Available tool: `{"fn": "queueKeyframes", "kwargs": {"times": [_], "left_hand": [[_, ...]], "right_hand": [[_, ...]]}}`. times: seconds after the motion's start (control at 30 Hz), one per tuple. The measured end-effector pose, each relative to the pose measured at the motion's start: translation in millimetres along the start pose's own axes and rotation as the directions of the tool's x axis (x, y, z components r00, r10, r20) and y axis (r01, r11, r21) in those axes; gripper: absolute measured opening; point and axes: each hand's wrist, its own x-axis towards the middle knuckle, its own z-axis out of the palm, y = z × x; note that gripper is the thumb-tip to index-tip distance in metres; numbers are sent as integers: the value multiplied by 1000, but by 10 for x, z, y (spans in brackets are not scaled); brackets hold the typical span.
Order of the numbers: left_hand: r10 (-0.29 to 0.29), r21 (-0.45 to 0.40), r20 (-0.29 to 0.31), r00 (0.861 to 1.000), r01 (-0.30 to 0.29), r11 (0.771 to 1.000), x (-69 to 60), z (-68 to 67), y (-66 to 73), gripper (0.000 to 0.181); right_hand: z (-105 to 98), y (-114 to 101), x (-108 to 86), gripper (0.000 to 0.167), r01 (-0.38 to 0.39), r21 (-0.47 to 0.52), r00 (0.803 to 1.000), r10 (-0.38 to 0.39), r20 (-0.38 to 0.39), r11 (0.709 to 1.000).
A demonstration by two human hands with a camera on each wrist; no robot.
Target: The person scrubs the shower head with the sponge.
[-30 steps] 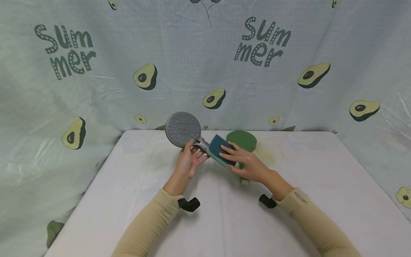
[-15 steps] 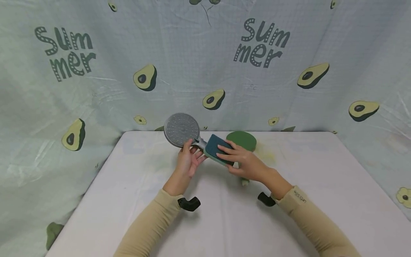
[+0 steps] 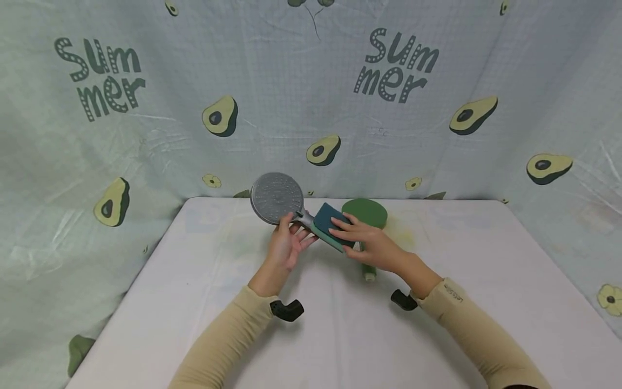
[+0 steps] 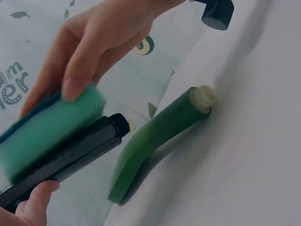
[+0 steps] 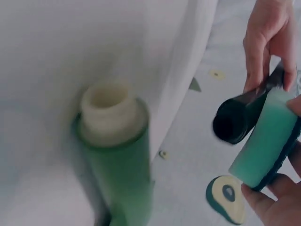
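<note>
Grey shower head (image 3: 276, 198) is gripped near its neck by the left hand (image 3: 284, 247), its handle (image 4: 89, 144) running toward the right hand (image 3: 371, 244), which pinches a sponge (image 3: 326, 217) against it, hiding part. On the table (image 3: 214, 265), a green shower head (image 3: 365, 211) is covered mid-length.

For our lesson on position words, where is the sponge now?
In the head view, the sponge is just right of centre, in the right hand, against the handle of the shower head.
</note>
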Motion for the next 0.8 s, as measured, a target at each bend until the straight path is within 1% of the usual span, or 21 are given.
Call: {"fn": "queueKeyframes", "kwargs": {"times": [0.07, 0.17, 0.23, 0.3, 0.43, 0.6, 0.7, 0.8], "left_hand": [[-2, 16, 7, 1000, 2, 1000, -10, 19, -28, 48], [-12, -4, 11, 1000, 12, 1000, -15, 49, -52, 47], [-20, -21, 5, 1000, 20, 1000, -14, 60, -51, 45], [-24, -29, -12, 1000, 23, 999, -14, 60, -31, 45], [-25, -34, -35, 999, 23, 999, -5, 37, 53, 48], [-13, -48, -36, 999, 12, 999, 23, -28, 131, 52], [-17, -30, -23, 1000, 16, 999, 29, -60, 119, 52], [-22, -7, 4, 1000, 22, 1000, 29, -74, 72, 52]], "right_hand": [[17, -51, 73, 47, -20, -9, 1000, 20, 0, 1000], [28, -103, 170, 46, -41, -31, 999, 41, -18, 999], [28, -121, 206, 46, -35, -53, 999, 34, -18, 998], [19, -120, 212, 46, -19, -66, 1000, 19, -1, 998], [-33, -87, 144, 47, -3, -38, 998, 5, 68, 999], [-73, -2, -18, 48, -42, 39, 988, 36, 151, 998], [-46, 37, -68, 47, -49, 64, 987, 39, 155, 997], [-2, 46, -50, 48, -44, 70, 992, 36, 118, 997]]}}
